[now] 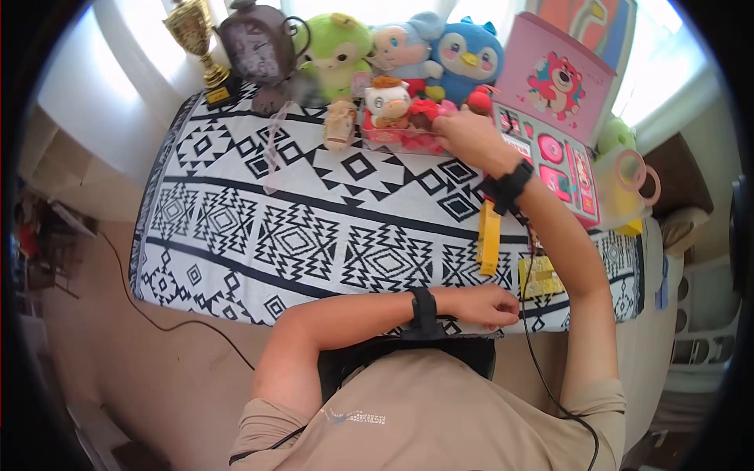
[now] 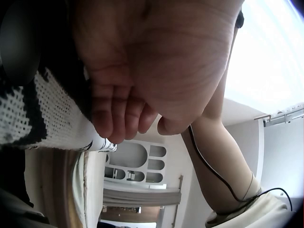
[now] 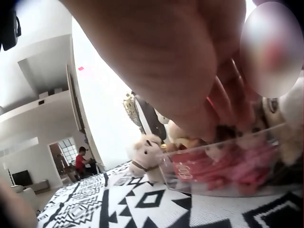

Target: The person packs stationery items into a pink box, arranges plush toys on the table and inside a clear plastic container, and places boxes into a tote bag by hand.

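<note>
A clear plastic box (image 1: 404, 146) with pink and red small items stands toward the back of the table. My right hand (image 1: 477, 141) reaches over its right end. In the right wrist view the fingers (image 3: 237, 107) point down into the clear box (image 3: 228, 190), among the pink items (image 3: 237, 166); the fingertips are hidden there, so I cannot tell whether they pinch anything. A white plush (image 1: 386, 102) with a brown top sits at the box's left end. My left hand (image 1: 483, 304) rests at the table's front edge, its fingers loosely curled and holding nothing.
Left of the box stands a small beige plush horse (image 1: 340, 124). Larger plush toys, including a green one (image 1: 336, 51), a clock (image 1: 259, 47) and a gold trophy (image 1: 196, 39) line the back. At right are an open pink bear box (image 1: 561, 78) and a yellow box (image 1: 488, 239).
</note>
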`<state>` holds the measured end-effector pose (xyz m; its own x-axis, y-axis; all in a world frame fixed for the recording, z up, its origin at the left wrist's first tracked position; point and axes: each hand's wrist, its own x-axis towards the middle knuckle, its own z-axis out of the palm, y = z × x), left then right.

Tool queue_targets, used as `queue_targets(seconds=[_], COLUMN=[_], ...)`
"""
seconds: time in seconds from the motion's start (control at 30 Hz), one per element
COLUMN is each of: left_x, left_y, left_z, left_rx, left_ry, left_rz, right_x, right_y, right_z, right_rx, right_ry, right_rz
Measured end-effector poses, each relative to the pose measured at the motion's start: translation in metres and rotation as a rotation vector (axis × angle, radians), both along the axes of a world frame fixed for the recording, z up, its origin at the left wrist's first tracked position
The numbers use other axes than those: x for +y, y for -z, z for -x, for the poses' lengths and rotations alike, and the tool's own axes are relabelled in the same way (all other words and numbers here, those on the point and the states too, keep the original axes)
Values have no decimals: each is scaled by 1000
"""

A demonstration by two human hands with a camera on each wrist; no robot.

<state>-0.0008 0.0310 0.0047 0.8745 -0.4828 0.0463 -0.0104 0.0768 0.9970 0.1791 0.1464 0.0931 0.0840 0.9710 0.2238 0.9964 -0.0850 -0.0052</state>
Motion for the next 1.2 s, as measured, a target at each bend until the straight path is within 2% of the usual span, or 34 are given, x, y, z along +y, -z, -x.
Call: queue_targets(seconds=[0.07, 0.1, 0.27, 0.4, 0.47, 0.53, 0.57, 0.6, 0.67, 0.87, 0.93, 1.0, 1.03, 1.1, 1.17, 1.2], left_x=[-4, -3, 0, -1, -1, -1, -1, -1, 0, -9, -13, -13, -15, -16, -16, -16], left_y=[2, 2, -1, 1, 1, 2, 2, 2, -2, -1, -4, -7, -4, -5, -11, -14], left_z=[1, 0, 0, -2, -1, -1, -1, -1, 0, 4, 8, 9, 10, 11, 13, 13], left_rx=[30, 50, 84, 68, 68, 67, 67, 66, 67, 112, 2, 27, 46, 66, 79, 93], left_ry=[32, 23, 19, 42, 37, 38, 37, 36, 30, 105, 80, 107, 97, 89, 88, 87], left_rz=[0, 1, 41, 6, 25, 27, 27, 26, 19, 43, -64, -87, -68, -66, -86, -98], right_x=[3, 2, -1, -6, -28, -50, -62, -74, -101, -179, -201, -223, -236, -258, -283, -296], right_y=[8, 10, 4, 11, -1, -14, -17, -20, -27, -18, -23, -35, -34, -48, -54, -56], right_z=[-3, -2, 26, 30, 36, 44, 41, 39, 39, 20, 12, 2, -13, -35, -77, -103], right_rx=[-164, -161, -14, 42, 81, 322, 353, 350, 383, 468, 475, 680, 619, 552, 434, 303], right_ry=[-90, -64, -86, -115, -155, -244, -283, -278, -241, -96, -33, 171, 169, 382, 460, 498], right_rz=[127, 123, 193, 144, 93, 43, 94, 95, 271, 288, 231, 60, -76, -323, -624, -731])
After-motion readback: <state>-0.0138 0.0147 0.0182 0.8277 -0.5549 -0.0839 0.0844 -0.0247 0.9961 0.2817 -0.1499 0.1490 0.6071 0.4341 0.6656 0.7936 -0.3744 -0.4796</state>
